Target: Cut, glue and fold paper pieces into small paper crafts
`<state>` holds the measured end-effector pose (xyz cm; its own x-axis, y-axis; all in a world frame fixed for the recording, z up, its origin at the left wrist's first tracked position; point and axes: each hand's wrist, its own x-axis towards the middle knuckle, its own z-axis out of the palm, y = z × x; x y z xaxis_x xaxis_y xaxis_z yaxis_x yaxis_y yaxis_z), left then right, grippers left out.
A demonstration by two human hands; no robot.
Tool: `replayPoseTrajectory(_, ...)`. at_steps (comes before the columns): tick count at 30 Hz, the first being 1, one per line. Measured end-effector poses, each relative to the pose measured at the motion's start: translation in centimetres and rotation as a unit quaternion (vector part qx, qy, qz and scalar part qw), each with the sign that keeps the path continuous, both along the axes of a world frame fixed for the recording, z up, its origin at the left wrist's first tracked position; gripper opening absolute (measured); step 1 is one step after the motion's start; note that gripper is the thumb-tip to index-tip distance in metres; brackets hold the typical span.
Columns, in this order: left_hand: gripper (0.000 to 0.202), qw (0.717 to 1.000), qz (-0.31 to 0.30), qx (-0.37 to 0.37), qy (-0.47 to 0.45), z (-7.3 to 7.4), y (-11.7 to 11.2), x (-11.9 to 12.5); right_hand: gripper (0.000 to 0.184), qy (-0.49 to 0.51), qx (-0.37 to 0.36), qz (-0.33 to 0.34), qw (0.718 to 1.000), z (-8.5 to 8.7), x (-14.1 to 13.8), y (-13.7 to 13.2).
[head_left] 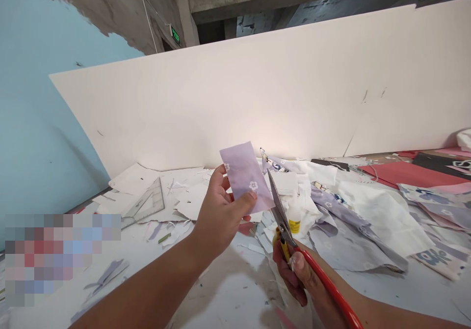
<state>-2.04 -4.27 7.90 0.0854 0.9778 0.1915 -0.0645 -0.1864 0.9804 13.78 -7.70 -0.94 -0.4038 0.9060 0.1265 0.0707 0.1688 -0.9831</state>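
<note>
My left hand (221, 216) is closed on a lilac rectangular piece of fabric or paper (245, 172) printed with white flowers, the thumb on its face near the lower edge. In my right hand (301, 275) are red-handled scissors (281, 218), pointing up and away from me. Their blades look nearly together and lie close to the piece's right edge; I cannot tell whether they touch it. Something small and yellow (284, 249) shows by the right fingers, its kind unclear. Just behind the scissors stands a small bottle with a yellow label (294, 223).
Crumpled lilac and white cloth (353, 240) covers the right of the white table (213, 294). A clear set square (150, 199) and scraps lie left. Red sheets (393, 174) are at far right. A tall white board (239, 103) rises behind, beside a blue wall (44, 137).
</note>
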Motion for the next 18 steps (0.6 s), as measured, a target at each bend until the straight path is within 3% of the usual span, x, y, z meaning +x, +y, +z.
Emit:
replayPoseTrajectory(10, 0.052, 0.998, 0.058, 0.019, -0.012, -0.15, -0.31, 0.81, 0.054, 0.003, -0.009, -0.012, 1.000, -0.39, -0.20, 0.08)
replayPoseTrajectory(14, 0.052, 0.999, 0.037, 0.013, -0.005, -0.20, -0.30, 0.77, 0.054, 0.001, -0.013, -0.024, 1.000, -0.50, -0.23, 0.15)
replayPoseTrajectory(18, 0.052, 0.998, 0.060, 0.023, -0.009, -0.29, -0.32, 0.94, 0.052, -0.014, -0.019, -0.030, 0.999, -0.04, -0.25, 0.02)
